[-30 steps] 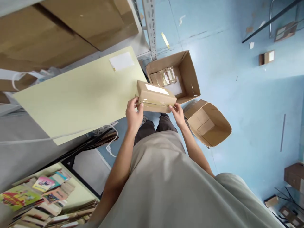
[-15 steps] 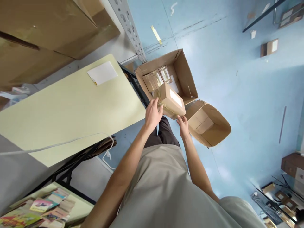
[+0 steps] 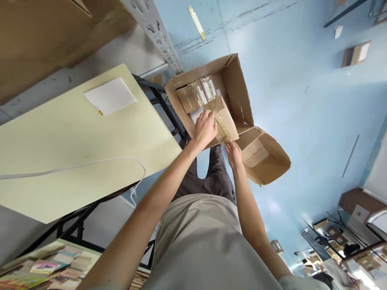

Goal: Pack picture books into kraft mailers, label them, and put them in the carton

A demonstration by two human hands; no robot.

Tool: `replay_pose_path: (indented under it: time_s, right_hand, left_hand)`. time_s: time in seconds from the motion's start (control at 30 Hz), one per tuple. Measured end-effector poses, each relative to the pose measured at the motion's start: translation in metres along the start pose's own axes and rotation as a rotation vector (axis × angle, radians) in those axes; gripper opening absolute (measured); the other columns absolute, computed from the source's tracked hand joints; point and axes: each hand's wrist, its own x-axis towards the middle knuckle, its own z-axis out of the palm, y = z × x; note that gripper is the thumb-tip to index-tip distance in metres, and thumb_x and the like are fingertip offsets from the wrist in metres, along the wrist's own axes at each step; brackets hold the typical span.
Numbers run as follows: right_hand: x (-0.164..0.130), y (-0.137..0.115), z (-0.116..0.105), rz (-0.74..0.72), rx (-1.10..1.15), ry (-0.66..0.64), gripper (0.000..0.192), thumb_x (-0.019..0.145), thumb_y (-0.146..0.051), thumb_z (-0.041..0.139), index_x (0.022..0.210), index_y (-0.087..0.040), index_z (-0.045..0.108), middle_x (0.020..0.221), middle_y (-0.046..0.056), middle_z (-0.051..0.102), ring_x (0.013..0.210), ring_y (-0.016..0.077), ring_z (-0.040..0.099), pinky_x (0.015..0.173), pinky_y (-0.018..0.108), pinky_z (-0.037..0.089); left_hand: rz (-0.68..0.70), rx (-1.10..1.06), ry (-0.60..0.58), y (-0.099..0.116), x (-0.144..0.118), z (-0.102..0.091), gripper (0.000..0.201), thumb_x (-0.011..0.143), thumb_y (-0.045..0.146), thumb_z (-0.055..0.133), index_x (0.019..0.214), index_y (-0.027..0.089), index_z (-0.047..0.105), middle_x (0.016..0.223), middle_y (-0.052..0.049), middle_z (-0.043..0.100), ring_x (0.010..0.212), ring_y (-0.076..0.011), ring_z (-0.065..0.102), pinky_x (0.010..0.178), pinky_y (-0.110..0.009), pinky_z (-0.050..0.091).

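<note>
1. Taped parcel [image 3: 223, 123]: brown cardboard, clear tape along its top, tilted, partly inside the open carton [image 3: 238, 94], at that carton's near side.
2. Left hand [image 3: 205, 129]: laid on the parcel's left end, fingers curled over its top edge, gripping it.
3. Right hand [image 3: 233, 153]: at the parcel's near lower corner, fingertips touching it; grip from below hidden, so hold on it cannot be told.
4. Carton: on the blue floor [image 3: 302, 121], flaps up, just beside the table's end. Inside, at the far wall, three small packs [image 3: 196, 93] in a row, wrapped in clear tape, just beyond the parcel; a white sheet on the carton's bottom below them.
5. Second carton [image 3: 266, 159]: empty-looking, tipped on its side, mouth toward the right, touching the first carton's near corner, just right of the right hand.
6. Table [image 3: 75, 137]: pale yellow top on a black frame, left of both hands. White pad [image 3: 109, 96] near its far end; white cable [image 3: 90, 165] looped along its near edge.
7. Metal upright [image 3: 154, 28]: perforated, behind the table and carton.
8. Books [image 3: 45, 266]: coloured covers, stacked at lower left, well apart from the hands.
</note>
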Motion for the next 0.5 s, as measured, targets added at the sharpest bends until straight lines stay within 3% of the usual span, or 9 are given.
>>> replay_pose_path:
  time_s: [0.13,0.23,0.37,0.5]
  right_hand:
    - [0.077,-0.008,0.006,0.187,0.108,-0.019,0.022,0.097,-0.035,0.084,0.09,-0.029,0.063,0.086,-0.004,0.069,0.086,0.0146,0.071,0.092,0.025,0.064]
    - [0.15,-0.005,0.014,0.311,0.137,-0.011,0.018,0.103,-0.03,0.078,0.09,-0.029,0.065,0.084,-0.003,0.066,0.085,0.0162,0.071,0.09,0.026,0.068]
    - [0.26,0.007,0.033,0.313,0.125,-0.055,0.009,0.103,-0.027,0.076,0.097,-0.029,0.07,0.096,0.0,0.071,0.095,0.0178,0.072,0.089,0.028,0.07]
    - [0.366,0.022,0.061,0.303,0.132,-0.03,0.005,0.104,-0.028,0.072,0.099,-0.03,0.07,0.108,0.003,0.075,0.105,0.0182,0.073,0.094,0.029,0.07]
  left_hand:
    - [-0.034,0.142,-0.104,0.002,0.058,0.036,0.053,0.107,0.008,0.059,0.16,0.01,0.065,0.157,-0.023,0.068,0.155,-0.0383,0.06,0.137,-0.055,0.046]
    - [-0.045,0.154,-0.128,-0.011,0.111,0.082,0.054,0.107,0.009,0.061,0.161,0.01,0.065,0.16,-0.024,0.067,0.157,-0.04,0.058,0.139,-0.058,0.043]
    - [-0.024,0.091,-0.086,-0.049,0.183,0.156,0.058,0.107,0.015,0.066,0.165,0.01,0.06,0.161,-0.026,0.066,0.161,-0.0436,0.055,0.141,-0.066,0.039]
    - [-0.002,0.008,-0.043,-0.106,0.249,0.221,0.064,0.11,0.024,0.069,0.169,0.007,0.055,0.167,-0.029,0.061,0.167,-0.0462,0.049,0.145,-0.067,0.036]
